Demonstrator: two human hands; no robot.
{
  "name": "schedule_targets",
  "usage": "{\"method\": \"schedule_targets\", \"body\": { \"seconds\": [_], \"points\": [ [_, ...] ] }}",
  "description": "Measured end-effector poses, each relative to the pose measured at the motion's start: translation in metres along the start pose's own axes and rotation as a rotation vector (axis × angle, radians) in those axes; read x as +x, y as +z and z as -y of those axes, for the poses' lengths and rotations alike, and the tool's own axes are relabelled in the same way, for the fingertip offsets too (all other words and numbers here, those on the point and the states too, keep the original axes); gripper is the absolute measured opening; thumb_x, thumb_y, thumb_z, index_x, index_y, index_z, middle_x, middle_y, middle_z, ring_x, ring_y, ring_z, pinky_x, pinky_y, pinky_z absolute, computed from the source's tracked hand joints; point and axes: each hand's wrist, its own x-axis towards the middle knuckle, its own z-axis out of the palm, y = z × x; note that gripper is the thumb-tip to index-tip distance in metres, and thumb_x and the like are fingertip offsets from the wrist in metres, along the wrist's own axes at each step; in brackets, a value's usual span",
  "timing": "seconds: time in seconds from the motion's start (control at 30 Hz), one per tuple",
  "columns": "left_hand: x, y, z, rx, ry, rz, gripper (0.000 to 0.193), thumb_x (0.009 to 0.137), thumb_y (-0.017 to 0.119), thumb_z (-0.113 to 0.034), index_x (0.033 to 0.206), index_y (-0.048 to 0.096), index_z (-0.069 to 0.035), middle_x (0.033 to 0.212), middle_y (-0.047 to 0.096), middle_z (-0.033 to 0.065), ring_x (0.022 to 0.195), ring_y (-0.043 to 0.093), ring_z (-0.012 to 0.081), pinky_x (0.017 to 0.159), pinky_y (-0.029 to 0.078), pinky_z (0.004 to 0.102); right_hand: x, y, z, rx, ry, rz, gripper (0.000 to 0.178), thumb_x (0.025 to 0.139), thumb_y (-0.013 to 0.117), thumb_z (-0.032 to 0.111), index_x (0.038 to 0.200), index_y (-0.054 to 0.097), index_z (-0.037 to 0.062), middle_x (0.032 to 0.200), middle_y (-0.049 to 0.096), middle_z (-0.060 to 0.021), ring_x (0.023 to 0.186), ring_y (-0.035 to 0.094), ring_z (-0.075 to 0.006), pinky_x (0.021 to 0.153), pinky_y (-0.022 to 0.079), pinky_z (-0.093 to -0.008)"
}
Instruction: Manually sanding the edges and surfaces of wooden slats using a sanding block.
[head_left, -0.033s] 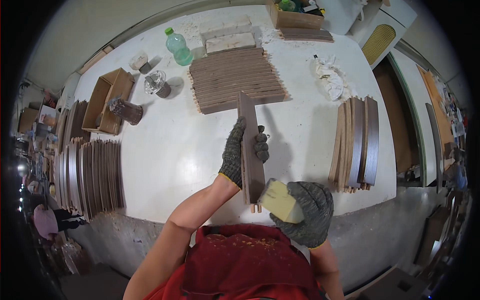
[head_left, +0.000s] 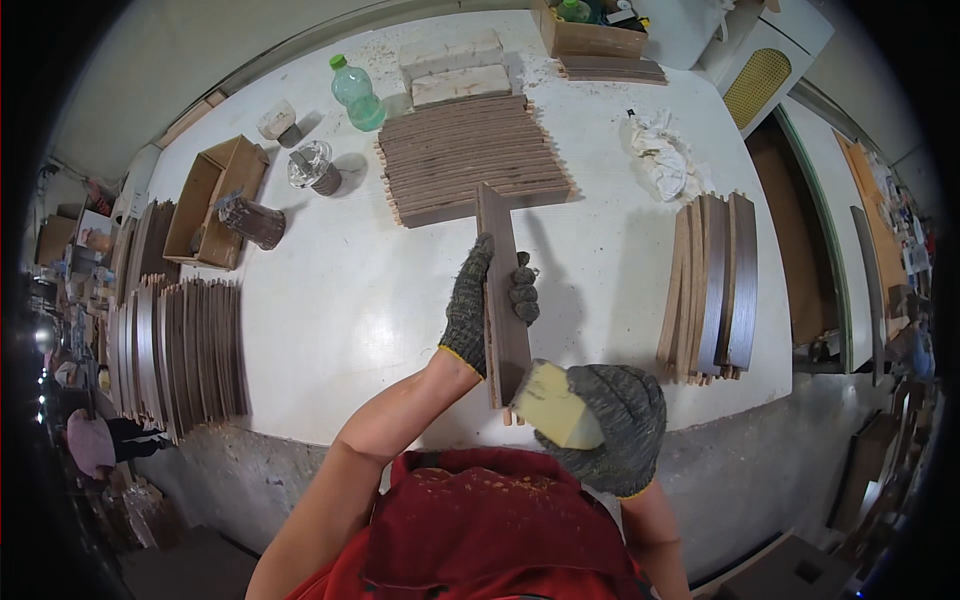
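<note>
My left hand (head_left: 467, 305), in a dark grey knit glove, is wrapped round a narrow brown wooden board (head_left: 507, 310). Its fingertips show on the board's right side. The board stands on edge, pointing away from me, with small light dowels (head_left: 513, 417) at its near end. In my gloved right hand (head_left: 622, 425) is a yellow block (head_left: 556, 408) with a pale left end. That end lies right beside the board's near end; whether they touch I cannot tell. Beyond the board's far end lies a stack of similar doweled boards (head_left: 470, 160).
More boards stand in rows at the left (head_left: 190, 350) and right (head_left: 710, 290). An open cardboard box (head_left: 215, 190), a stained brown container (head_left: 252, 222), a foil-topped cup (head_left: 315, 168) and a green bottle (head_left: 358, 95) stand far left. A crumpled white cloth (head_left: 662, 155) lies far right.
The yellow block in my right hand has shifted slightly left, toward the near end of the board. My left hand and the board are almost unmoved.
</note>
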Motion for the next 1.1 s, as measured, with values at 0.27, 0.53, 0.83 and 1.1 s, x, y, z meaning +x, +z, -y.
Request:
{"method": "schedule_targets", "body": {
  "seconds": [0.27, 0.53, 0.83, 1.1],
  "points": [
    [-0.005, -0.001, 0.002, -0.015, 0.041, -0.081, 0.046, 0.094, 0.066, -0.049, 0.106, 0.053, -0.007, 0.08, 0.056, 0.0047, 0.064, 0.055, 0.0143, 0.056, 0.05, 0.0271, 0.001, -0.011, 0.017, -0.193, -0.183, 0.256, 0.06, 0.072, 0.076, 0.036, 0.127, 0.064, 0.0141, 0.123, 0.061, -0.0058, 0.101, 0.06, -0.0263, 0.083, 0.047, -0.0439],
    [-0.005, -0.002, -0.01, -0.205, -0.069, 0.065, 0.055, 0.095, 0.062, -0.051, 0.114, 0.052, 0.0, 0.082, 0.055, 0.0038, 0.065, 0.054, 0.0111, 0.06, 0.05, 0.0256, -0.026, -0.005, -0.013, -0.333, -0.027, 0.37, 0.058, 0.072, 0.079, 0.031, 0.125, 0.063, 0.0125, 0.12, 0.063, -0.0089, 0.104, 0.06, -0.0304, 0.09, 0.044, -0.0458],
    [-0.001, -0.005, -0.017, -0.094, 0.064, 0.098, 0.043, 0.102, 0.054, -0.039, 0.116, 0.054, 0.002, 0.089, 0.06, 0.0102, 0.074, 0.06, 0.0191, 0.069, 0.055, 0.0326, -0.048, -0.001, -0.034, 0.131, 0.36, -0.025, 0.062, 0.068, 0.087, 0.024, 0.121, 0.063, 0.0022, 0.113, 0.066, -0.0147, 0.101, 0.063, -0.0329, 0.09, 0.051, -0.043],
    [-0.023, 0.008, -0.004, 0.139, 0.007, -0.019, 0.039, 0.099, 0.057, -0.026, 0.124, 0.056, 0.005, 0.097, 0.066, 0.0149, 0.093, 0.067, 0.0266, 0.086, 0.058, 0.0364, -0.054, -0.005, -0.032, 1.114, 0.869, -0.286, 0.07, 0.071, 0.082, 0.014, 0.132, 0.055, -0.0055, 0.125, 0.062, -0.0119, 0.109, 0.062, -0.0207, 0.094, 0.051, -0.0317]
  ]
}}
